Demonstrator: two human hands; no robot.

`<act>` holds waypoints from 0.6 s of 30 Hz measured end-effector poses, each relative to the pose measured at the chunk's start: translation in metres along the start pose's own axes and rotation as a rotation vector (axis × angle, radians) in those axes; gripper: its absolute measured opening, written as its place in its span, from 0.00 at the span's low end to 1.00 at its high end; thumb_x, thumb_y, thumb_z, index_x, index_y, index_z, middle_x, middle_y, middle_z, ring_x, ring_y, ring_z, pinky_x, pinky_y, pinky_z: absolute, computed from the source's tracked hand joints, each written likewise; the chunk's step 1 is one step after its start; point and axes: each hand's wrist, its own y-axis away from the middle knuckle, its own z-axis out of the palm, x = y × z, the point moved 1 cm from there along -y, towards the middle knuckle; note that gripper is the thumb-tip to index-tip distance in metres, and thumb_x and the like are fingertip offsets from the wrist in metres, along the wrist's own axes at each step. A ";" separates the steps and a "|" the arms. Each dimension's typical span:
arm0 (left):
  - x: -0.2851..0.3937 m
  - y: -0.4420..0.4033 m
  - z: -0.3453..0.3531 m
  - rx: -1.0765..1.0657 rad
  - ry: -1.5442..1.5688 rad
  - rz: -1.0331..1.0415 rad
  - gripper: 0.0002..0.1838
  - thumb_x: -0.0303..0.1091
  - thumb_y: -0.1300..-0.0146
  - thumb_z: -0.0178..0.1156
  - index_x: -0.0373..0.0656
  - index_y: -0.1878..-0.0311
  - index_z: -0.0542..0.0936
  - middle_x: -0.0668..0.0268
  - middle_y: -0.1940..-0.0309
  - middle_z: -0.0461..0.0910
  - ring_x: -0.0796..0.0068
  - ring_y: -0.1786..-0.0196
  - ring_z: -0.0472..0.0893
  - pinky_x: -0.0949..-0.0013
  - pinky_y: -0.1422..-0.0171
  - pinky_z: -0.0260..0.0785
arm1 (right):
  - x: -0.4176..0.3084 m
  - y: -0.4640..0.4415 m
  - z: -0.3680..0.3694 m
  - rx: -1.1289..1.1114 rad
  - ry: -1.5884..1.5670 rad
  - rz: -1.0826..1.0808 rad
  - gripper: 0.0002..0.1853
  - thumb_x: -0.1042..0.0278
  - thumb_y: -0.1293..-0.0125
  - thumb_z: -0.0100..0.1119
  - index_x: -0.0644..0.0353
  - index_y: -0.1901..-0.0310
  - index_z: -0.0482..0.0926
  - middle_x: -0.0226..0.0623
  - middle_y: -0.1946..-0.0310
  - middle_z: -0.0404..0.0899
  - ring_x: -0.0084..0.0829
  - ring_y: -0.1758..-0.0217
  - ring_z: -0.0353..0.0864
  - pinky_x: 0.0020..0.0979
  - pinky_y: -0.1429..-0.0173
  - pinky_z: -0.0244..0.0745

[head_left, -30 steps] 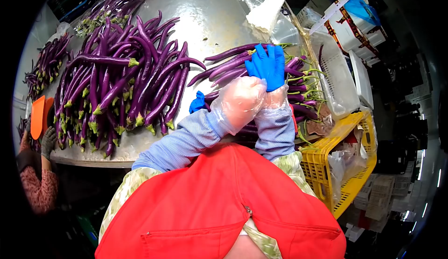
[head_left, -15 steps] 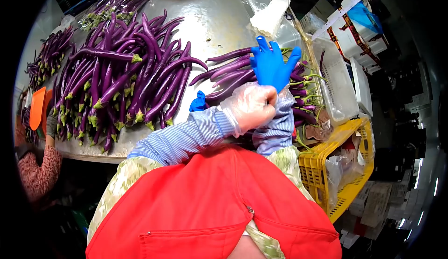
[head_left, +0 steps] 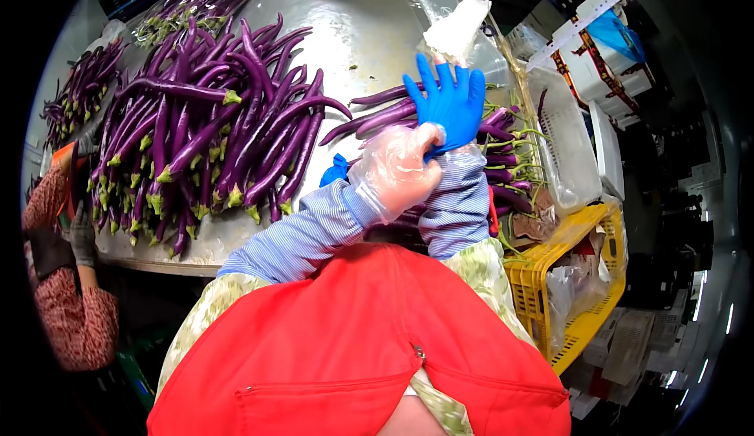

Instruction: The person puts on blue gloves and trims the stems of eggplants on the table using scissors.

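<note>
A worker's left hand (head_left: 404, 170), in a clear plastic glove (head_left: 371, 188), pinches the cuff of a blue glove (head_left: 457, 115) on the right hand (head_left: 449, 108), whose fingers are spread above the eggplants (head_left: 385, 118) on the right of a steel table (head_left: 314, 27); a steady, even pull toward the wrist should help avoid tearing. One blue wad (head_left: 334, 170) lies left, one yellow crate (head_left: 527, 288) sits near right, and the left-hand heap (head_left: 185, 156) defies counting.

Smooth, glossy eggplants (head_left: 192, 152), matt rubbery glove (head_left: 453, 112), shiny metal table (head_left: 338, 35), plastic crate (head_left: 529, 296)
</note>
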 end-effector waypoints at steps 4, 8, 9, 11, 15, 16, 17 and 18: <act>0.011 0.005 -0.005 -0.039 -0.012 -0.057 0.10 0.28 0.50 0.55 0.39 0.63 0.75 0.53 0.71 0.78 0.54 0.65 0.79 0.58 0.59 0.71 | 0.012 -0.001 0.005 0.076 -0.072 0.014 0.34 0.40 0.32 0.41 0.47 0.30 0.50 0.41 0.29 0.48 0.49 0.27 0.48 0.60 0.30 0.46; -0.009 -0.011 -0.007 0.076 0.125 -0.173 0.08 0.31 0.48 0.56 0.37 0.67 0.75 0.55 0.74 0.77 0.64 0.71 0.78 0.64 0.63 0.70 | 0.025 -0.023 -0.019 0.207 0.328 -0.105 0.37 0.48 0.35 0.51 0.49 0.29 0.50 0.45 0.30 0.50 0.41 0.27 0.50 0.53 0.29 0.45; -0.021 -0.020 -0.006 0.185 0.021 -0.149 0.08 0.31 0.47 0.57 0.36 0.68 0.74 0.56 0.78 0.75 0.67 0.74 0.77 0.65 0.67 0.69 | 0.028 -0.028 -0.018 0.216 0.498 -0.179 0.36 0.50 0.35 0.52 0.53 0.30 0.51 0.47 0.31 0.52 0.43 0.28 0.51 0.48 0.29 0.47; -0.028 -0.034 -0.011 0.270 -0.012 -0.205 0.07 0.29 0.47 0.58 0.36 0.68 0.75 0.60 0.81 0.76 0.71 0.77 0.76 0.66 0.70 0.69 | 0.039 -0.046 -0.020 0.237 0.838 -0.313 0.35 0.54 0.36 0.53 0.62 0.32 0.54 0.52 0.32 0.56 0.46 0.29 0.54 0.40 0.30 0.51; -0.048 -0.049 -0.003 0.412 0.181 -0.234 0.07 0.25 0.47 0.57 0.40 0.64 0.78 0.56 0.74 0.79 0.61 0.68 0.80 0.64 0.64 0.72 | 0.053 -0.076 -0.050 0.272 1.208 -0.293 0.36 0.57 0.43 0.59 0.67 0.37 0.59 0.57 0.40 0.63 0.51 0.36 0.61 0.43 0.34 0.58; -0.051 -0.053 -0.001 0.445 0.190 -0.172 0.08 0.24 0.46 0.57 0.38 0.62 0.80 0.60 0.75 0.80 0.68 0.70 0.79 0.68 0.66 0.71 | 0.049 -0.076 -0.045 0.250 1.347 -0.264 0.36 0.56 0.45 0.60 0.63 0.36 0.60 0.55 0.41 0.63 0.51 0.37 0.62 0.45 0.35 0.59; -0.052 -0.054 0.002 0.488 0.147 -0.066 0.09 0.23 0.45 0.57 0.38 0.60 0.80 0.59 0.74 0.80 0.71 0.71 0.80 0.70 0.65 0.72 | 0.045 -0.077 -0.040 0.224 1.482 -0.239 0.37 0.56 0.46 0.60 0.60 0.36 0.60 0.53 0.42 0.64 0.51 0.38 0.62 0.48 0.37 0.61; -0.052 -0.056 0.004 0.532 0.100 0.038 0.10 0.23 0.43 0.56 0.38 0.58 0.81 0.59 0.73 0.81 0.74 0.71 0.80 0.72 0.65 0.72 | 0.039 -0.076 -0.035 0.193 1.685 -0.171 0.37 0.55 0.46 0.61 0.56 0.35 0.60 0.51 0.41 0.64 0.50 0.38 0.61 0.50 0.38 0.61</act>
